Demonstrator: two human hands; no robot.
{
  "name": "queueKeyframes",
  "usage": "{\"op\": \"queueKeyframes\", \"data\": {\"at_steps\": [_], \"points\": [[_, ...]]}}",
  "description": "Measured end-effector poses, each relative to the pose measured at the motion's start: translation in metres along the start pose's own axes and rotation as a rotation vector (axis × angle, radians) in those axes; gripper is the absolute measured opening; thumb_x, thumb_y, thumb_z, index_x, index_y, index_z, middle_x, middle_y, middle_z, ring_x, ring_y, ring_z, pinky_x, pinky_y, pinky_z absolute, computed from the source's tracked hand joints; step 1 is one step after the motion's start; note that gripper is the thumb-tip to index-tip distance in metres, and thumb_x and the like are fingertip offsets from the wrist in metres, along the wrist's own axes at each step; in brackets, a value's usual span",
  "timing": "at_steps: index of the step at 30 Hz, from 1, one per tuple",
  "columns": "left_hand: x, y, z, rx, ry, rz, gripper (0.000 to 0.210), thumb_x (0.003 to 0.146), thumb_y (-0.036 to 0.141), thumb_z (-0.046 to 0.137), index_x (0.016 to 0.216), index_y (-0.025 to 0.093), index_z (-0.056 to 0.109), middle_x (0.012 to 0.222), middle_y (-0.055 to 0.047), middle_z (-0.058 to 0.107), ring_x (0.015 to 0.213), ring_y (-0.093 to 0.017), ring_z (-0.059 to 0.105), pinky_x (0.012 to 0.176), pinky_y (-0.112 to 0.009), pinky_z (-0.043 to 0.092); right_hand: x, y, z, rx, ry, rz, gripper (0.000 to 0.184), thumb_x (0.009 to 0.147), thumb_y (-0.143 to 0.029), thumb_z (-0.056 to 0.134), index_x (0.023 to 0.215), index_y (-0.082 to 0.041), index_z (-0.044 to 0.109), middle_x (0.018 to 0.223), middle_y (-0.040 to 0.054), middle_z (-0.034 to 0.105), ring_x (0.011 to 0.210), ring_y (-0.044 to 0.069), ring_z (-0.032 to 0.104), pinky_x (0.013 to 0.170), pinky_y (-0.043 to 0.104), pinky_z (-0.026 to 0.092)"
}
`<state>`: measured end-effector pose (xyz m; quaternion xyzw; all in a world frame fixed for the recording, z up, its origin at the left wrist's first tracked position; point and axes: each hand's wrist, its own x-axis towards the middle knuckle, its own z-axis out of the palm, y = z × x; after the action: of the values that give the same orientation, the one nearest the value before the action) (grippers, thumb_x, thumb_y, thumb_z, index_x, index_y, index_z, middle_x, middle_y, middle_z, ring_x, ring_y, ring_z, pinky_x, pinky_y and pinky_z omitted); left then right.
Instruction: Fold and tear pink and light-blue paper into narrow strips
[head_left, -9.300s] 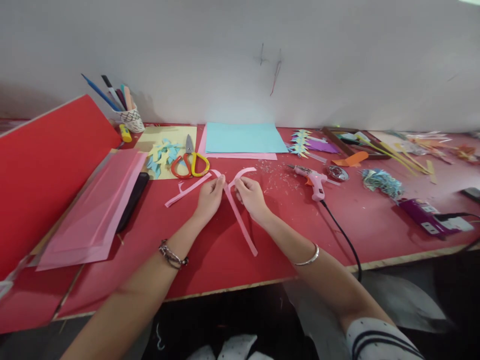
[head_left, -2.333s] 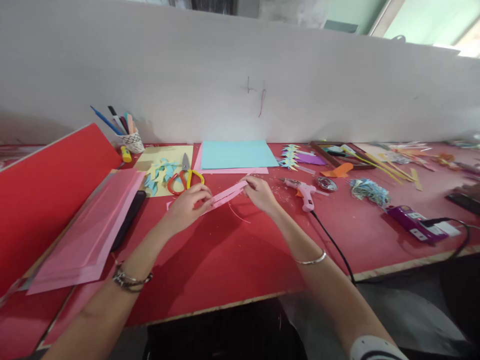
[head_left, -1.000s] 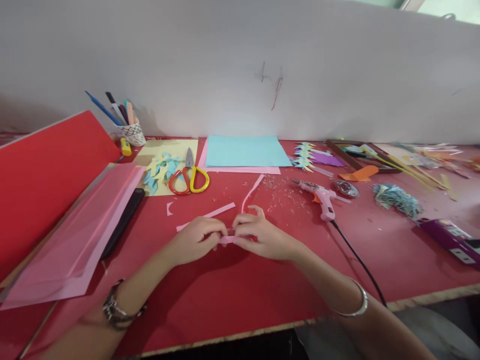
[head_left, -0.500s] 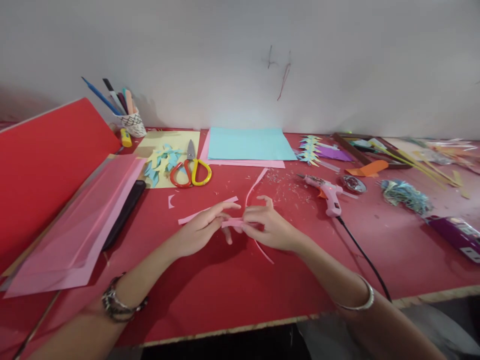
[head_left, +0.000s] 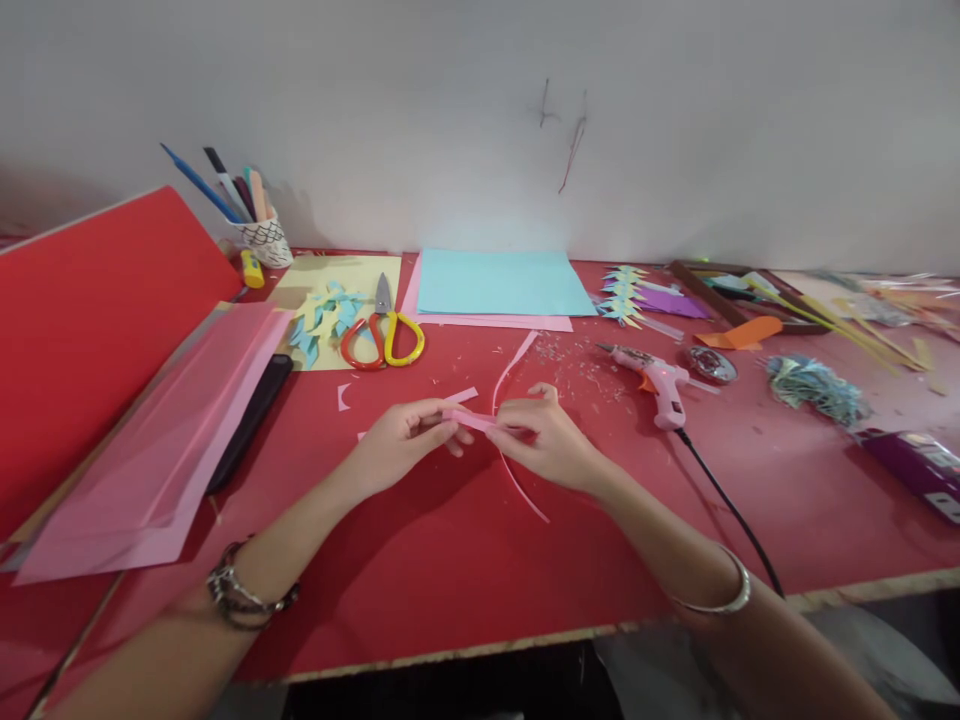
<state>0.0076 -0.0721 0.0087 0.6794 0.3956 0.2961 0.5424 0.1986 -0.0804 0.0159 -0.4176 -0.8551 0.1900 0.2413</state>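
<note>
Between my two hands a short pink paper strip (head_left: 472, 420) is stretched just above the red table. My left hand (head_left: 409, 440) pinches its left end between thumb and fingers. At the other end, my right hand (head_left: 544, 437) grips the strip, with the index finger curled up. A long, thin, curved pink strip (head_left: 514, 363) lies on the table, passing behind and below my right hand. Another pink strip (head_left: 461, 396) lies mostly hidden behind my left hand.
Scissors (head_left: 382, 325) rest on a yellow sheet near cut paper pieces (head_left: 330, 318). A pink glue gun (head_left: 652, 380) with a black cord lies to the right. Blue paper (head_left: 502, 283) is at the back. Pink sheets (head_left: 150, 450) lie left, near a pen cup (head_left: 266, 240).
My left thumb has closed onto the strip's left end, where the fingers were looser and spread before. The strip is slightly raised and tilted now.
</note>
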Motion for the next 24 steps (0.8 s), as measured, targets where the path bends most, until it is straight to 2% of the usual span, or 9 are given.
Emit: {"op": "queueKeyframes", "data": {"at_steps": [7, 13, 18, 20, 22, 24], "points": [[-0.0006, 0.0037, 0.0023, 0.001, 0.038, -0.014, 0.021, 0.077, 0.03, 0.05, 0.089, 0.016, 0.061, 0.08, -0.003, 0.069, 0.067, -0.012, 0.062, 0.071, -0.025, 0.049, 0.0011, 0.0018, 0.0009, 0.004, 0.016, 0.033, 0.036, 0.081, -0.028, 0.04, 0.05, -0.015, 0.026, 0.047, -0.0088, 0.027, 0.046, 0.004, 0.025, 0.067, 0.028, 0.019], [-0.0009, 0.0043, 0.0026, -0.014, 0.1, -0.064, 0.016, 0.074, 0.03, 0.053, 0.077, 0.016, 0.06, 0.076, -0.003, 0.07, 0.067, -0.014, 0.064, 0.07, -0.027, 0.051, 0.0011, 0.0027, 0.0019, -0.019, 0.046, 0.05, 0.037, 0.081, -0.031, 0.04, 0.05, -0.016, 0.025, 0.047, -0.009, 0.025, 0.045, 0.004, 0.024, 0.067, 0.028, 0.02], [-0.0017, 0.0051, 0.0023, -0.011, 0.126, -0.086, 0.016, 0.074, 0.029, 0.054, 0.078, 0.016, 0.062, 0.075, -0.002, 0.07, 0.065, -0.014, 0.064, 0.069, -0.026, 0.05, 0.0005, 0.0041, 0.0031, -0.032, 0.057, 0.053, 0.036, 0.08, -0.029, 0.041, 0.05, -0.016, 0.026, 0.047, -0.009, 0.026, 0.045, 0.004, 0.025, 0.071, 0.029, 0.021], [-0.0018, 0.0057, 0.0024, 0.023, 0.142, -0.088, 0.016, 0.075, 0.03, 0.053, 0.076, 0.016, 0.063, 0.073, -0.002, 0.07, 0.063, -0.014, 0.064, 0.068, -0.025, 0.05, 0.0004, 0.0041, 0.0029, -0.033, 0.05, 0.061, 0.036, 0.08, -0.029, 0.041, 0.05, -0.016, 0.028, 0.047, -0.0087, 0.029, 0.046, 0.004, 0.028, 0.074, 0.031, 0.022], [-0.0019, 0.0062, 0.0026, 0.055, 0.165, -0.084, 0.017, 0.075, 0.03, 0.053, 0.073, 0.016, 0.063, 0.071, -0.002, 0.07, 0.061, -0.013, 0.064, 0.066, -0.025, 0.05, 0.0003, 0.0032, 0.0022, -0.023, 0.046, 0.078, 0.03, 0.08, -0.029, 0.043, 0.054, -0.017, 0.036, 0.049, -0.0078, 0.038, 0.048, 0.006, 0.035, 0.077, 0.032, 0.022], [-0.002, 0.0065, 0.0032, 0.067, 0.188, -0.071, 0.017, 0.074, 0.031, 0.054, 0.07, 0.017, 0.062, 0.069, -0.002, 0.069, 0.058, -0.013, 0.063, 0.064, -0.024, 0.049, 0.0, 0.0015, 0.0014, 0.002, 0.064, 0.105, 0.015, 0.078, -0.031, 0.046, 0.068, -0.019, 0.046, 0.061, -0.005, 0.051, 0.056, 0.009, 0.045, 0.079, 0.033, 0.023]]}}
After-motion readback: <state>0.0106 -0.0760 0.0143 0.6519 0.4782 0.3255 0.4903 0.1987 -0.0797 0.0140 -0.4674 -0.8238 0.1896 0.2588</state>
